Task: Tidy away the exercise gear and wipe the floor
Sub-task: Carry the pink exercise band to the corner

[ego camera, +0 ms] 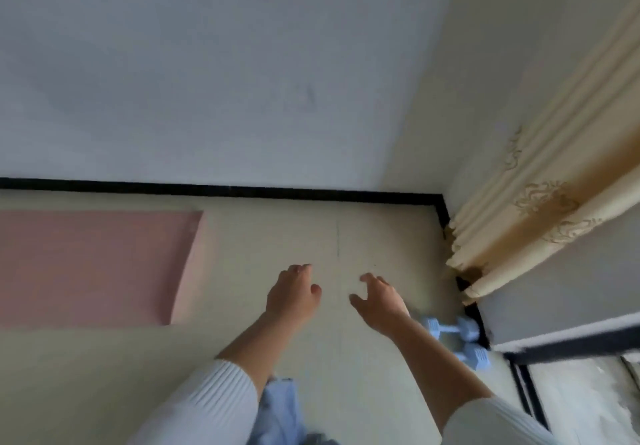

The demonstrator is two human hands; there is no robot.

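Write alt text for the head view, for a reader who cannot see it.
The left hand and right hand, both empty, reach out over a pale floor. A pink mat lies flat to the left. Two blue dumbbells sit at the right, near a cream curtain.

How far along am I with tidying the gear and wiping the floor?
Maybe done: blue dumbbells lie beside the wall near the curtain. In hand: nothing, left hand and right hand are empty. Left: pink mat lies flat on the floor; wiping apparently not begun.
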